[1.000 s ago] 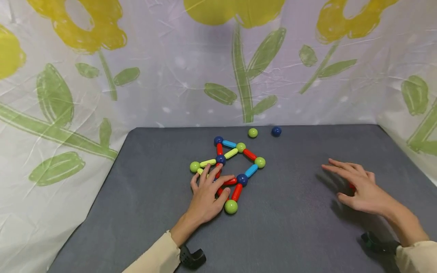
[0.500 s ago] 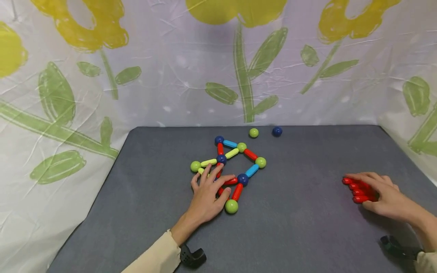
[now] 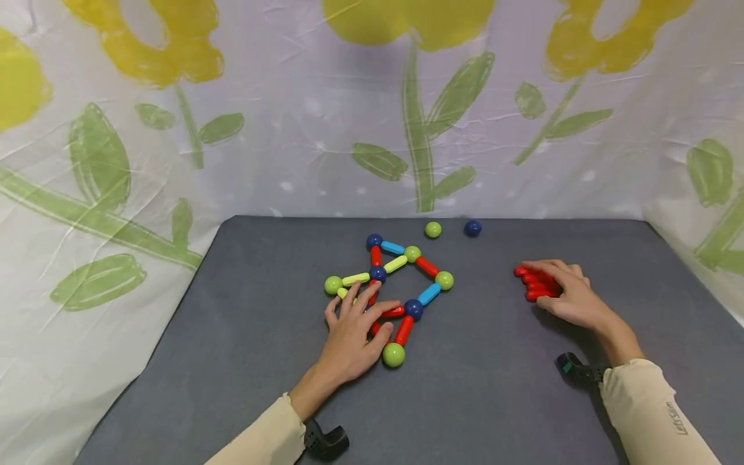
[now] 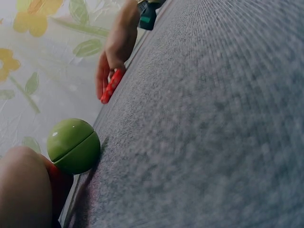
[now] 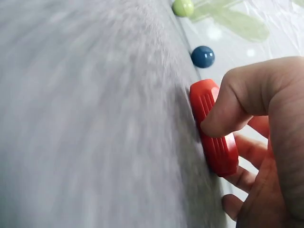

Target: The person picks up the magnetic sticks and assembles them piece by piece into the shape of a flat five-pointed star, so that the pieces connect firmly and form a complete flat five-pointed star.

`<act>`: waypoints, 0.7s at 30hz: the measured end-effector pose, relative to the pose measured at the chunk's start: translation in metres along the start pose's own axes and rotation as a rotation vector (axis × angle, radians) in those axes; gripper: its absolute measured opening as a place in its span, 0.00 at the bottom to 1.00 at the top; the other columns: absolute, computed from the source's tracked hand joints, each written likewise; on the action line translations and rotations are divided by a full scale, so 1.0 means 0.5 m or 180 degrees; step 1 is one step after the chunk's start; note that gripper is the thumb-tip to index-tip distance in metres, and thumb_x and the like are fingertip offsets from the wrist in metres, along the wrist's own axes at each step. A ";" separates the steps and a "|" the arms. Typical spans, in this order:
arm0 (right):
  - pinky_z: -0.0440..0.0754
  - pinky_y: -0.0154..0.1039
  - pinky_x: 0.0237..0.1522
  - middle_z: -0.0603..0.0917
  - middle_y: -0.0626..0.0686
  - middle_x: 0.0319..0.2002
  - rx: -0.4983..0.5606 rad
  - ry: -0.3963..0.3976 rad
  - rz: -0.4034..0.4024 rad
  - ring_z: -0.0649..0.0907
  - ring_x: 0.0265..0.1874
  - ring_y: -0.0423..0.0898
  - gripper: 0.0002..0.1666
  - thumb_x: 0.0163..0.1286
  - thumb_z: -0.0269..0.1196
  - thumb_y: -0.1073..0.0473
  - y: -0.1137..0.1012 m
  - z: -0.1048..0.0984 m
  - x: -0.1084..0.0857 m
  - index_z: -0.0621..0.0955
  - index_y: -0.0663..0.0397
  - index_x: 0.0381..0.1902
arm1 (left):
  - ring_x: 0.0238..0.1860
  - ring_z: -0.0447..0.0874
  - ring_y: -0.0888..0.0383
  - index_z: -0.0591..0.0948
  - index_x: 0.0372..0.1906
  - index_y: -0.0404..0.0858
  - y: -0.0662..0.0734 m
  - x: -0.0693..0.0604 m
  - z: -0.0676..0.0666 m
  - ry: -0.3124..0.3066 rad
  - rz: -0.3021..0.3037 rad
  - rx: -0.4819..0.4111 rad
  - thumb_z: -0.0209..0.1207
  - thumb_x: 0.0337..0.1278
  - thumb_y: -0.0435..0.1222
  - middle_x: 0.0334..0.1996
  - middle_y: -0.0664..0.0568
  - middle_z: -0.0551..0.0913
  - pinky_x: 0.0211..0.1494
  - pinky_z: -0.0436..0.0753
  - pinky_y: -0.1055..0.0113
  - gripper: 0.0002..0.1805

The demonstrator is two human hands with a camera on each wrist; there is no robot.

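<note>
In the head view my left hand [image 3: 350, 339] rests with spread fingers over the lower left of a flat figure of magnetic rods and balls, hiding part of it. The figure joins red rods [image 3: 403, 330], light blue rods [image 3: 429, 294] and yellow-green rods [image 3: 356, 279] with green balls [image 3: 393, 354] and dark blue balls [image 3: 413, 309]. Off to the right, my right hand [image 3: 572, 298] grips a row of several red magnetic rods [image 3: 536, 284] lying side by side. In the right wrist view the thumb presses on the nearest red rod [image 5: 216, 142].
A loose green ball [image 3: 433, 230] and a loose dark blue ball [image 3: 473, 228] lie at the back edge of the grey table [image 3: 232, 361]. Behind it hangs a white sheet [image 3: 290, 116] with painted yellow flowers. Each wrist wears a black strap [image 3: 325, 442].
My right hand reached rightward, took hold of the red rods, and has brought them left and slightly away from me. The left hand has stayed on the figure.
</note>
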State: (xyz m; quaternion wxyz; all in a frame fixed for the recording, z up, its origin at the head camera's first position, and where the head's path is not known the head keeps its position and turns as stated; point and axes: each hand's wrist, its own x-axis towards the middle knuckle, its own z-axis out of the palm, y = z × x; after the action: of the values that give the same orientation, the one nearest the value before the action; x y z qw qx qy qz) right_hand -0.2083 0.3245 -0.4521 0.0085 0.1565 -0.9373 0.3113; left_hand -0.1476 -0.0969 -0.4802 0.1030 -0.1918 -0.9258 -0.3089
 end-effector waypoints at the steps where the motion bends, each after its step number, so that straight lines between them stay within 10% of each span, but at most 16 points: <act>1: 0.55 0.58 0.52 0.70 0.63 0.68 0.0035 0.0014 0.0023 0.61 0.60 0.64 0.39 0.61 0.63 0.67 0.000 0.002 0.004 0.72 0.52 0.72 | 0.81 0.49 0.39 0.82 0.63 0.58 0.000 0.001 0.000 0.0003 0.0007 -0.0001 0.53 0.71 0.46 0.78 0.52 0.65 0.71 0.41 0.30 0.19; 9: 0.51 0.68 0.57 0.58 0.69 0.77 0.0533 0.0348 -0.0176 0.54 0.68 0.65 0.41 0.59 0.62 0.72 0.013 0.015 -0.003 0.70 0.56 0.72 | 0.81 0.51 0.40 0.83 0.61 0.59 0.001 0.000 0.003 0.0092 -0.0016 0.0010 0.55 0.68 0.45 0.77 0.52 0.66 0.70 0.41 0.30 0.19; 14: 0.56 0.43 0.48 0.70 0.65 0.62 0.0554 0.0925 -0.0343 0.57 0.58 0.41 0.20 0.53 0.64 0.74 0.014 0.034 -0.011 0.81 0.57 0.45 | 0.79 0.55 0.39 0.85 0.57 0.59 0.003 0.002 0.001 0.0292 -0.0123 0.0045 0.57 0.67 0.44 0.75 0.51 0.69 0.69 0.43 0.30 0.17; 21: 0.49 0.58 0.48 0.74 0.57 0.44 0.0077 0.1100 -0.0669 0.62 0.46 0.54 0.15 0.51 0.69 0.74 0.002 0.047 -0.007 0.85 0.49 0.33 | 0.69 0.66 0.45 0.87 0.52 0.57 0.002 0.003 -0.003 0.0538 -0.0237 0.0180 0.60 0.64 0.44 0.71 0.51 0.73 0.64 0.48 0.35 0.14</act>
State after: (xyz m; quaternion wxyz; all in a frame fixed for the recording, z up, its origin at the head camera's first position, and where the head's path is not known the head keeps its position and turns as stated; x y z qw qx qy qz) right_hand -0.2035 0.3125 -0.4719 0.1998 0.1978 -0.8966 0.3422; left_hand -0.1482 -0.0966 -0.4782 0.1746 -0.1276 -0.9287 -0.3013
